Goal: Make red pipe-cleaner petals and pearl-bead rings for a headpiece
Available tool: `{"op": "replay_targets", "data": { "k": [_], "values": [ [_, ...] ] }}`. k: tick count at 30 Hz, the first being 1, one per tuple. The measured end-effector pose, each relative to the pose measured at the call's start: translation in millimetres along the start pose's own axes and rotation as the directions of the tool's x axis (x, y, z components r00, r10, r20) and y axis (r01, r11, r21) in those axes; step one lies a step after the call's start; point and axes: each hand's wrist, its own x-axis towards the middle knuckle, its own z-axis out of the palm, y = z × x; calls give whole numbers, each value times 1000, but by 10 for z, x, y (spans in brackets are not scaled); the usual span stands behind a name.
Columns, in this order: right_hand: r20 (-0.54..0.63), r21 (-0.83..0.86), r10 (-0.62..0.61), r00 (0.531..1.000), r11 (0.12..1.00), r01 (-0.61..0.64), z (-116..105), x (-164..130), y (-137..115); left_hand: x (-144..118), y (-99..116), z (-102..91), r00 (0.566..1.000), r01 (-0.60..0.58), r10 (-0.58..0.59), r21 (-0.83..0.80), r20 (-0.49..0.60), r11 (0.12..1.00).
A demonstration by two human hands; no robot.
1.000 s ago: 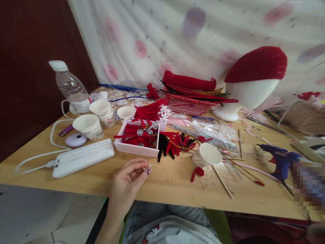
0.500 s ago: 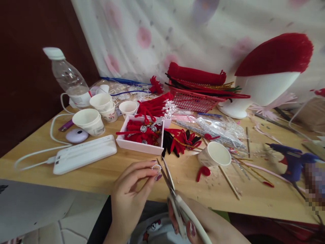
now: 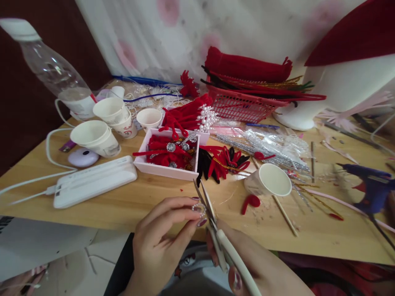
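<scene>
Between the fingertips of my left hand (image 3: 171,228) is a small loop of pearl beads (image 3: 198,208), pinched and partly hidden by the fingers. My right hand (image 3: 243,255) grips white-handled scissors (image 3: 232,253), their slim metal blades slightly apart and pointing up and away. The blades are right beside the bead loop; I cannot tell whether they touch it. Beyond both hands sits a white box (image 3: 166,172) filled with red fuzzy pieces and silver rhinestone bits. To its right lie red and black fuzzy loops (image 3: 226,162).
A paper cup (image 3: 268,181), a red coil (image 3: 250,202) and a wooden stick (image 3: 285,216) lie right of the hands. A blue glue gun (image 3: 368,185) is farther right. A white power bank (image 3: 95,181), stacked cups (image 3: 95,137) and a bottle (image 3: 58,70) stand left. A red basket (image 3: 240,105) is behind.
The camera view has moved closer to the table. My left hand and the bead loop have shifted slightly right, nearer the scissor blades, which are a little narrower apart.
</scene>
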Motion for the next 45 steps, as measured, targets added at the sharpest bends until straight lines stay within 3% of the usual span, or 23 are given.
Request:
{"op": "replay_targets", "data": {
  "k": [21, 30, 35, 39, 42, 45],
  "values": [
    [-19, 80, 16, 1000, 997, -14, 5, -4, -98, -37, -11, 9, 999, -48, 48, 15, -22, 999],
    [-117, 17, -10, 993, 1000, 12, 23, 30, -77, -28, -43, 31, 995, -77, 82, 78, -60, 994],
    [-279, -290, -31, 960, 956, -53, -78, -11, 109, -48, -85, 31, 992, -54, 57, 29, -112, 998],
    [-458, -599, -167, 873, 784, -164, -258, -46, 346, -68, -90, 69, 985, 9, -23, -78, -173, 997],
    [-434, -707, -196, 879, 679, -198, -375, -50, 457, -63, -48, 124, 980, 80, -105, -144, -169, 986],
    [-403, -683, -228, 886, 720, -125, -426, -79, 465, -45, 9, 187, 986, 80, -100, -144, -134, 986]
  ]
}}
